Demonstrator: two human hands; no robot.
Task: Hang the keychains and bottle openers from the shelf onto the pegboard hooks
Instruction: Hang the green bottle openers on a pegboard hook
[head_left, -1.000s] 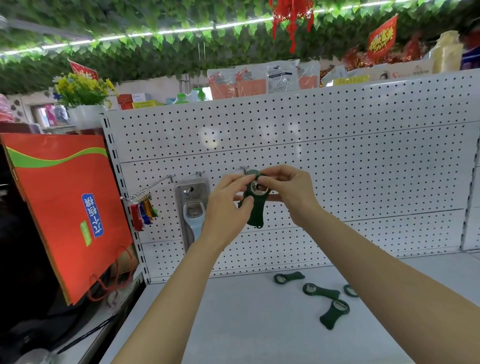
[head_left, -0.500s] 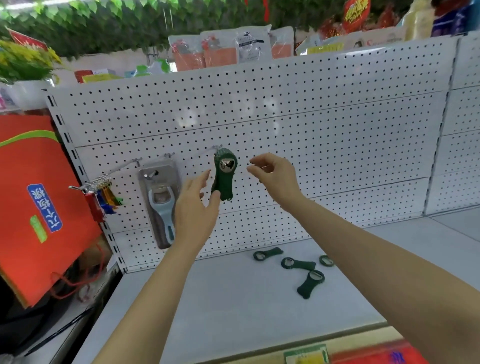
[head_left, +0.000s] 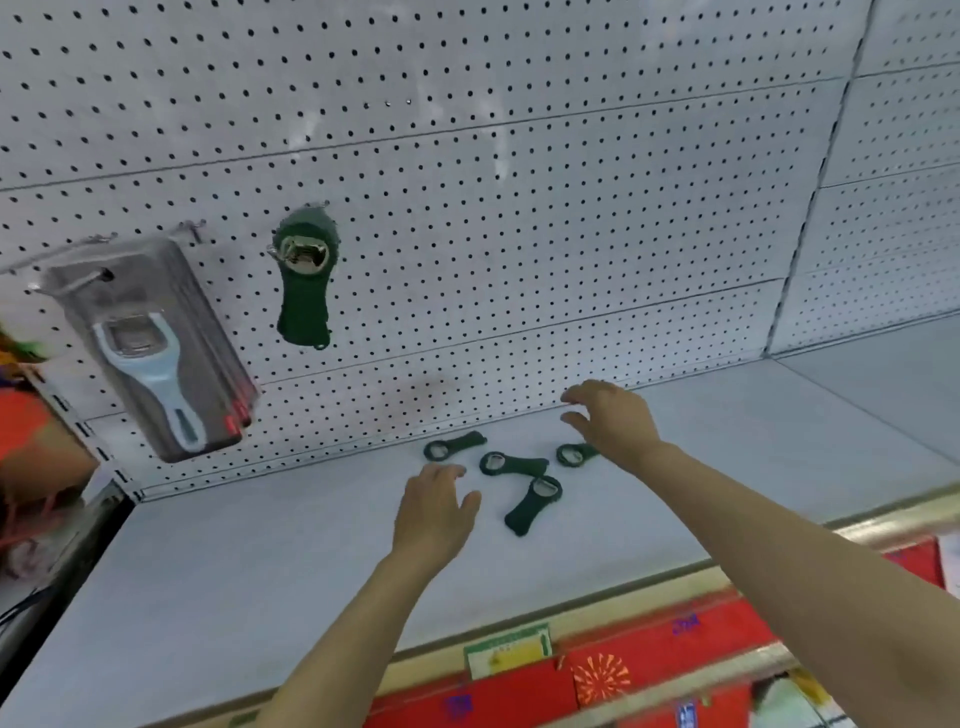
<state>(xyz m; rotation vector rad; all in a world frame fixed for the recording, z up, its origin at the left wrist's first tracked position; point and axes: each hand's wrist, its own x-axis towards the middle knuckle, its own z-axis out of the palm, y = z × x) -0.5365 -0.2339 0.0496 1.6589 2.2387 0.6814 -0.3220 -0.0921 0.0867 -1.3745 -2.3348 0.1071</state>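
A dark green bottle opener (head_left: 305, 278) hangs from a hook on the white pegboard (head_left: 519, 182). Several more green openers lie on the grey shelf (head_left: 260, 571) near the pegboard's foot: one at the back left (head_left: 453, 446), one in the middle (head_left: 511, 463), one in front (head_left: 532, 504), and one (head_left: 574, 455) partly hidden under my right hand. My left hand (head_left: 434, 512) hovers open just left of the front opener. My right hand (head_left: 610, 423) hovers open over the rightmost opener. Neither hand holds anything.
A packaged blue-and-white opener (head_left: 150, 348) hangs on a hook left of the green one. The shelf's front edge carries a green-and-yellow price tag (head_left: 508, 656). Red goods (head_left: 649, 670) sit on the level below. An orange bag edge (head_left: 21, 415) shows at far left.
Both hands let go of the green opener, which now hangs on the hook, and dropped down to the openers on the shelf. My view tilted downward.
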